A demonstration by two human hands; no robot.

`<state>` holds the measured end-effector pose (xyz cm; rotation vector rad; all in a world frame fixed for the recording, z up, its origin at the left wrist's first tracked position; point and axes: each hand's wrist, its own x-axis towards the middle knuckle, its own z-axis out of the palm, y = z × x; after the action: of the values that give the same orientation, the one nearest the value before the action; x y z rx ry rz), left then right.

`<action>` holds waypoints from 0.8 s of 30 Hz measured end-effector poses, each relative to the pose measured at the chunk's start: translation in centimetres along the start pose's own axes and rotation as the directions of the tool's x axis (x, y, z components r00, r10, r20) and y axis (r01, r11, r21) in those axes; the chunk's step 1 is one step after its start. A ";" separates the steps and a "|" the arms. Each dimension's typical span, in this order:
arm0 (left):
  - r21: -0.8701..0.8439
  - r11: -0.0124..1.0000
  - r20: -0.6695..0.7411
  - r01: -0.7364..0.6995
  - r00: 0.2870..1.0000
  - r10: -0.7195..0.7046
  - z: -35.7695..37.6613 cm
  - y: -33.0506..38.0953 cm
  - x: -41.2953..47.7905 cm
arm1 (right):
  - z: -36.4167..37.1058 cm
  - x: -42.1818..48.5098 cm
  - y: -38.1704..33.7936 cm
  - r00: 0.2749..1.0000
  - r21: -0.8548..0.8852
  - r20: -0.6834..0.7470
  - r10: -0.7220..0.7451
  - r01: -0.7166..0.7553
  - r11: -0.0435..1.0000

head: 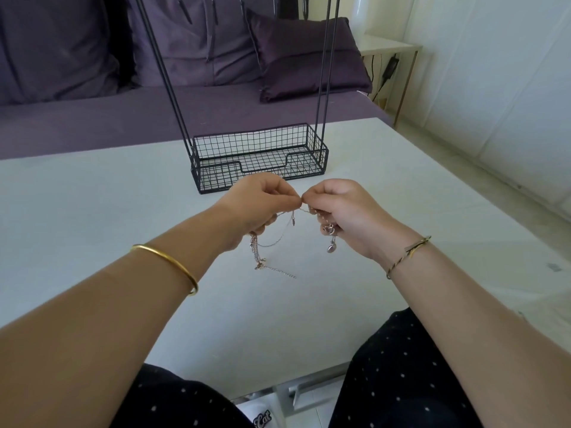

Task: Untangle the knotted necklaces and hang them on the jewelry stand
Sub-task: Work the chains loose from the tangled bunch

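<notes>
A tangle of thin silver and rose-gold necklaces (pixel 273 242) hangs between my two hands above the white table (pixel 92 196). My left hand (pixel 253 205) pinches the chains at its fingertips, and more strands dangle below its palm, with one end lying on the table. My right hand (pixel 343 211) pinches the same chains close to the left fingertips and holds bunched strands with small round pendants (pixel 330 248). The black wire jewelry stand (pixel 259 159) sits just behind my hands, its basket base holding nothing and its thin uprights rising out of view.
A purple sofa with cushions (pixel 302 57) runs behind the table. A small white side table (pixel 389 47) with a cable stands at the back right. My knees in dark dotted trousers (pixel 401 375) reach the table's near edge.
</notes>
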<state>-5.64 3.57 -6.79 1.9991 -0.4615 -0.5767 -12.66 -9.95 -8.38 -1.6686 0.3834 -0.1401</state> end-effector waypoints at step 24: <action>-0.187 0.982 -0.043 0.014 0.999 -0.022 -0.6 0.1 -0.3 | -0.5 0.1 0.0 0.995 -0.002 -0.096 -0.001 0.001 1.000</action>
<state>-5.59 4.13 -6.38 1.8346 -0.3486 -0.5637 -12.71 -10.42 -8.31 -1.6684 0.4555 -0.2214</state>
